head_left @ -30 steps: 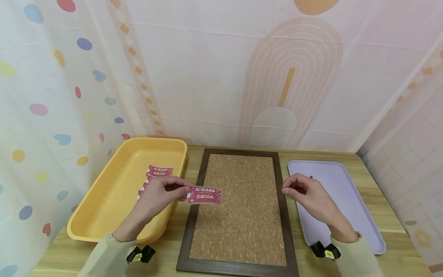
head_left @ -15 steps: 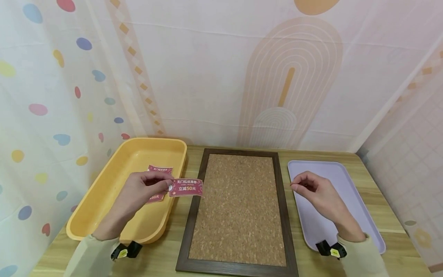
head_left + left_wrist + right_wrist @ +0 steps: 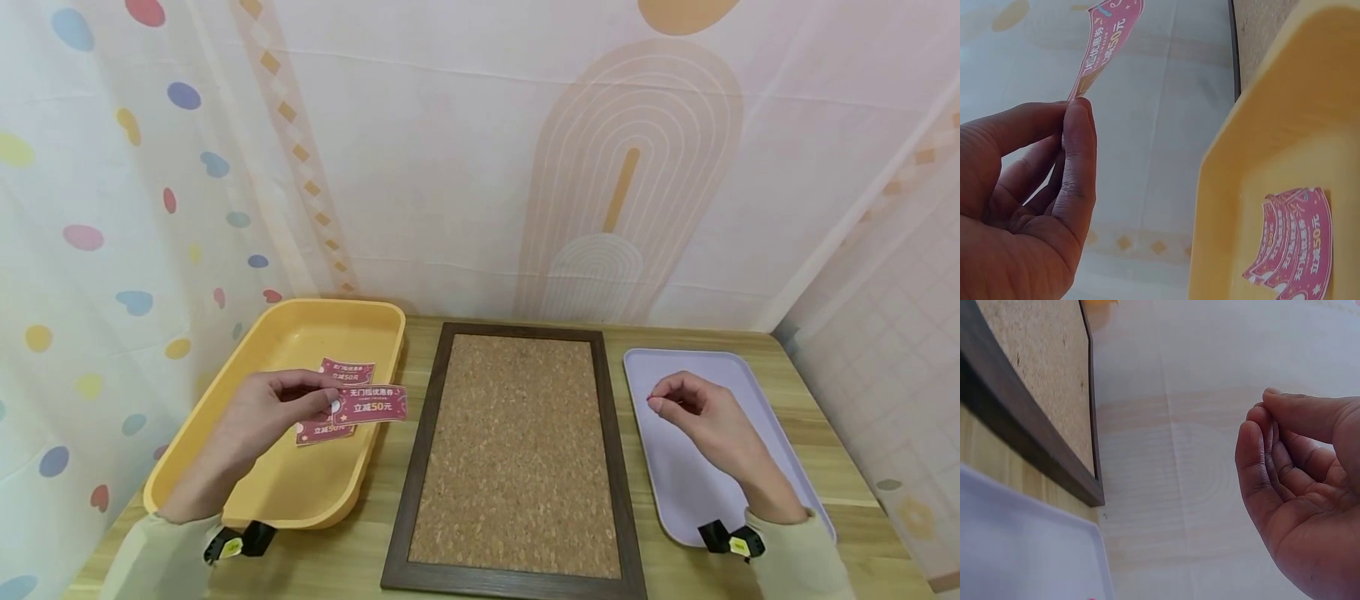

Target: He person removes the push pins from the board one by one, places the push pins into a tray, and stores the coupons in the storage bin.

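My left hand (image 3: 272, 414) pinches a pink paper coupon (image 3: 375, 406) by its left end, above the right part of the yellow tray; its other end reaches past the rim. In the left wrist view, the coupon (image 3: 1110, 37) curves away from thumb and finger. Below, several more pink coupons (image 3: 1300, 247) lie overlapping in the tray. My right hand (image 3: 701, 417) is over the purple tray, thumb and forefinger pressed together. A tiny red speck (image 3: 650, 397), seemingly a pin head, shows at those fingertips. In the right wrist view, the fingers hide whatever sits between them.
Between the trays lies a cork board (image 3: 517, 467) in a dark brown frame. The deep yellow tray (image 3: 180, 467) stands to its left, the shallow purple tray (image 3: 787, 467) to its right. A patterned curtain (image 3: 450, 167) hangs behind the wooden table (image 3: 810, 387).
My left hand has carried the coupon leftward, from over the board's left edge to above the yellow tray. My right hand has shifted right, from the board's edge to over the purple tray, still pinching.
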Tool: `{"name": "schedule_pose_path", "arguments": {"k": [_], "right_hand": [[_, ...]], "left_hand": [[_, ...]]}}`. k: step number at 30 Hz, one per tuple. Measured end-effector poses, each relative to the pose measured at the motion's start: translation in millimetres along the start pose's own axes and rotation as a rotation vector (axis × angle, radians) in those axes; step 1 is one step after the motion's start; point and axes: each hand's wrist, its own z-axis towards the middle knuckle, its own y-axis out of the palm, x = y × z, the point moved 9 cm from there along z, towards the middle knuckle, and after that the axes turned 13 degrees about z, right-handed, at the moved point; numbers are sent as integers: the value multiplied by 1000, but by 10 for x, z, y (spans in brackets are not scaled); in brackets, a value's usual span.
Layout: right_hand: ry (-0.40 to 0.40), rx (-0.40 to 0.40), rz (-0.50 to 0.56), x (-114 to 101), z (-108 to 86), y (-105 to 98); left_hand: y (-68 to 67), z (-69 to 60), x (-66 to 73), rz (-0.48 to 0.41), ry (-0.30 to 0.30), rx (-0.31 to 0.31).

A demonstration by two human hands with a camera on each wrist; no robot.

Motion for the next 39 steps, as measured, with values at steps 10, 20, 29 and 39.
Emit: {"name": "schedule_pose_path", "arguments": {"k": [10, 20, 29, 39], "right_hand": [[-14, 11, -43, 75, -6, -131], [-15, -16, -64, 189, 17, -245], [28, -48, -62, 332, 46, -306], [79, -95, -88, 556, 73, -381]], "left_hand": [[-106, 4, -78, 37, 30, -58], [-135, 65, -277, 10, 54, -176], [-169, 201, -597, -5, 26, -325], [-149, 336, -809, -18, 3, -470]]}}
